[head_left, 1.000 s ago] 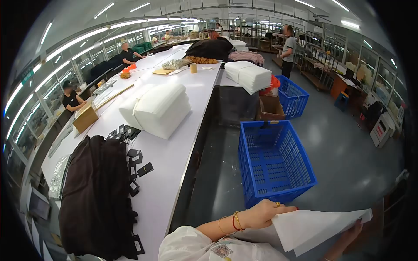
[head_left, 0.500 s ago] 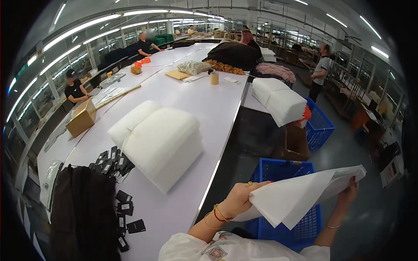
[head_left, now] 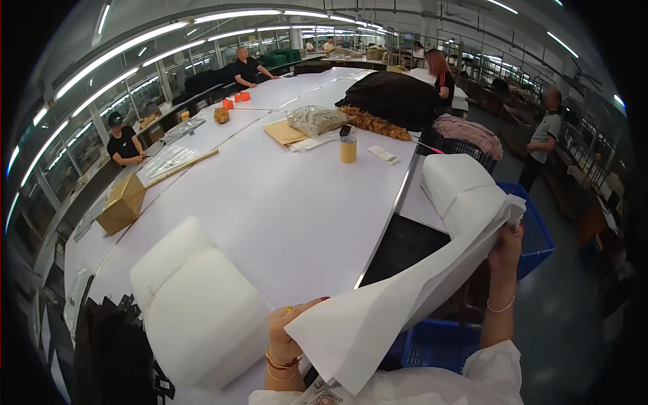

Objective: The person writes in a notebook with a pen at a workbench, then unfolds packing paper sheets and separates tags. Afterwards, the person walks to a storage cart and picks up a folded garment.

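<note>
A long white sheet (head_left: 391,310) stretches slantwise between my two hands, over the table's right edge. My left hand (head_left: 287,331), with a ring and bracelets, is closed on its lower left end. At its upper right end, my right hand (head_left: 507,246) grips the gathered corner. Left of my left hand lies a tied stack of white foam sheets (head_left: 202,310) on the white table (head_left: 270,196). Behind my right hand is another tied white stack (head_left: 462,185). Dark garments (head_left: 111,351) with black tags (head_left: 163,386) are at the lower left.
Blue crates (head_left: 435,344) stand on the floor at the right. On the table are a cardboard box (head_left: 121,204), a tape roll (head_left: 348,150), a plastic-wrapped bundle (head_left: 317,120) and a dark garment pile (head_left: 391,98). One person (head_left: 543,135) stands at the right; others are around the table.
The view has turned right and the sheet has come up from over the crate toward the table, drawn out longer between my hands. My left hand has moved left, beside the foam stack.
</note>
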Demonstrator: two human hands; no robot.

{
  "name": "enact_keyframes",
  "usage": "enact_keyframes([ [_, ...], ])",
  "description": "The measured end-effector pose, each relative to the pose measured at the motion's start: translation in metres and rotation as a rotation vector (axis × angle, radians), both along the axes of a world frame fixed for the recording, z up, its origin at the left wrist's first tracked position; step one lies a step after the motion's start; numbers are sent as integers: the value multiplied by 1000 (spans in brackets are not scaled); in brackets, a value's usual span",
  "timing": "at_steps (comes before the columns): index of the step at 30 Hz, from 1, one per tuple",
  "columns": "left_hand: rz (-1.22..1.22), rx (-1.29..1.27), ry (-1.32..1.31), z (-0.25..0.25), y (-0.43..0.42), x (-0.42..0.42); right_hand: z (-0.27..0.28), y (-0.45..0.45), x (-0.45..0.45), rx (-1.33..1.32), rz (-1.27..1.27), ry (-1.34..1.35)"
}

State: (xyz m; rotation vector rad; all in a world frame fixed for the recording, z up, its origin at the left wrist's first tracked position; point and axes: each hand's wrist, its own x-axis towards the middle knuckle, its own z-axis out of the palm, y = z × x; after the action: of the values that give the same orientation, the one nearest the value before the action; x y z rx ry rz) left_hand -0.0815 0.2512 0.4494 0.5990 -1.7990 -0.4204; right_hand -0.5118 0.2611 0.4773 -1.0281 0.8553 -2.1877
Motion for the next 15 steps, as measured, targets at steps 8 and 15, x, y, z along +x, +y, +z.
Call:
enact_keyframes([
  [8, 527, 148, 96, -44, -126, 14, 17, -268, 60, 120, 360, 26],
  [15, 862, 223, 375, -98, -261, 27, 14, -448, 92, 312, 525, 38],
])
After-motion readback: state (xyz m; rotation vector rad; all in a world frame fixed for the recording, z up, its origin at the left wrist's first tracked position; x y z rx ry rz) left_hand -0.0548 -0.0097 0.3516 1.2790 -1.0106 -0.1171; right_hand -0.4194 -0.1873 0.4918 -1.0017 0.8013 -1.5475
